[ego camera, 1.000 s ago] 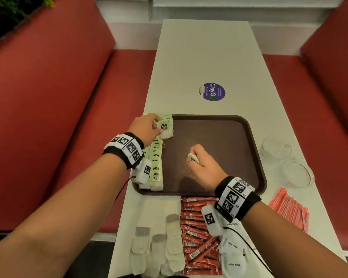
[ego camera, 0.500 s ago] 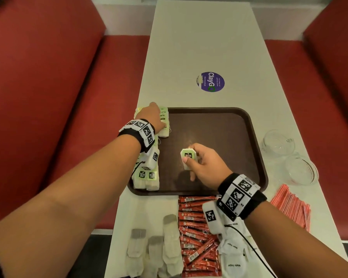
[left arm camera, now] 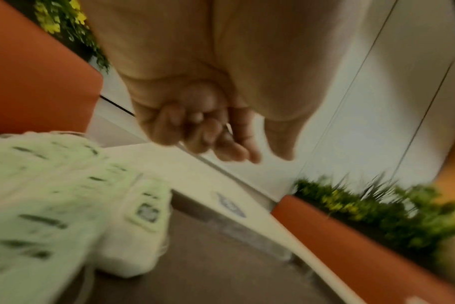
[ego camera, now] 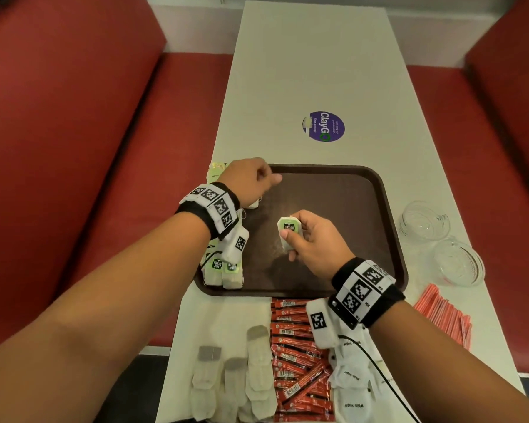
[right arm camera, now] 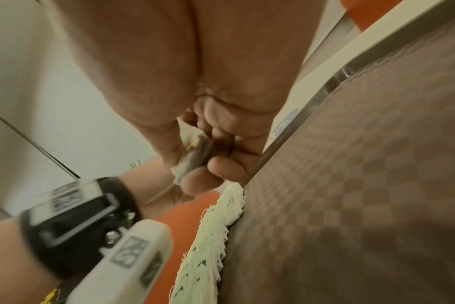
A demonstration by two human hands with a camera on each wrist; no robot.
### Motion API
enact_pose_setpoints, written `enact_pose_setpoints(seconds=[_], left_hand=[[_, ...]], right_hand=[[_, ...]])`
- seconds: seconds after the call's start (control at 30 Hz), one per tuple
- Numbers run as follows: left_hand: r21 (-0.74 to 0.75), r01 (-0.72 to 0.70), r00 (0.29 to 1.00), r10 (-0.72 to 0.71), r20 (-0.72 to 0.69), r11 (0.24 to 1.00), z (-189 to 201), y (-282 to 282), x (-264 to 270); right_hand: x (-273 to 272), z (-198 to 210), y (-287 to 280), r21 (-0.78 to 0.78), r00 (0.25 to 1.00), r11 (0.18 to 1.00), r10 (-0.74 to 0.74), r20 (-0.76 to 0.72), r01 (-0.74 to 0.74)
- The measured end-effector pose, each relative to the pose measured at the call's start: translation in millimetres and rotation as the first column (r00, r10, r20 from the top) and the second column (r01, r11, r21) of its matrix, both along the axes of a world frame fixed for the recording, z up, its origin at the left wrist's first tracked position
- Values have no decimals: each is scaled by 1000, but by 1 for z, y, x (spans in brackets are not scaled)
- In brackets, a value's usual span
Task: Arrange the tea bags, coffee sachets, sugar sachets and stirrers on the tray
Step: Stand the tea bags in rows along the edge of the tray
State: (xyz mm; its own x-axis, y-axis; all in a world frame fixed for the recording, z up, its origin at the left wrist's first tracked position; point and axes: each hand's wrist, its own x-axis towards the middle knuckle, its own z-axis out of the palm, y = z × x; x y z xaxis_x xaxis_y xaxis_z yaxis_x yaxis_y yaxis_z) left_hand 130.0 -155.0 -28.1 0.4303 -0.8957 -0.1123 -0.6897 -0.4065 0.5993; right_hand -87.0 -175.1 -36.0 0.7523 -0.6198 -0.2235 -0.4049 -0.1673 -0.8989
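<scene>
A brown tray [ego camera: 373, 190] lies on the white table. Down its left edge runs a row of green-tagged tea bags [ego camera: 223, 270], also seen in the wrist views [left arm camera: 140, 226] [right arm camera: 208, 236]. My left hand [ego camera: 269, 178] hovers over the tray's far left corner, above the row's far end, fingers loosely curled and holding nothing [left arm camera: 247, 152]. My right hand [ego camera: 287, 239] is over the middle of the tray and pinches one green-tagged tea bag [ego camera: 289, 232] between thumb and fingers [right arm camera: 195, 156], tag facing up.
On the table in front of the tray lie plain tea bags [ego camera: 257, 361], red coffee sachets [ego camera: 297, 346] and white sugar sachets [ego camera: 351, 386]. Orange stirrers [ego camera: 443, 319] and two glass bowls [ego camera: 425, 221] [ego camera: 458, 264] sit right of the tray. Red benches flank the table.
My left hand let go of the tea bag at the far end of the row and lifted off. My right hand turned its tea bag tag-up over the tray.
</scene>
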Motion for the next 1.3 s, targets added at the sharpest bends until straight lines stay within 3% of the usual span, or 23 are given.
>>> enact_pose_setpoints(seconds=[0.1,0.17,0.23,0.33,0.43,0.53,0.63,0.73,1.0,1.17,1.3], left_hand=[[-86,254,936,-267,-228,963,31,25,-21],[-39,398,890,-396,-228,917,38,37,-31],[-25,434,886,-431,-170,901,33,42,-33],[-79,344,925,-352,-145,936,27,42,-26],[-135,114,987,-128,-99,984,27,36,-6],[-27,-25,998,26,54,999,20,28,21],[209,21,994,-43,102,978,2,19,34],[330,69,989,-109,103,941,-17,12,31],[288,-112,965,35,260,951,-26,-6,18],[407,-95,950,-40,311,908,-34,-12,3],[383,-119,956,1,294,916,-29,-10,1]], right_hand=[[1,1,-3,46,999,998,-37,40,35],[1,1,-3,71,996,996,-56,64,52],[2,1,0,83,995,995,-60,77,54],[1,-4,3,75,997,996,-53,52,49],[-6,-10,6,26,1000,1000,-1,11,1],[-18,-9,12,-87,988,988,120,-101,-129],[-27,-4,24,-109,938,945,282,-200,-307],[-33,-3,37,-214,841,830,442,-312,-515],[-42,-11,69,-309,631,551,644,-432,-775],[-45,-12,84,-332,559,450,663,-498,-829],[-48,-10,94,-346,523,392,657,-543,-852]])
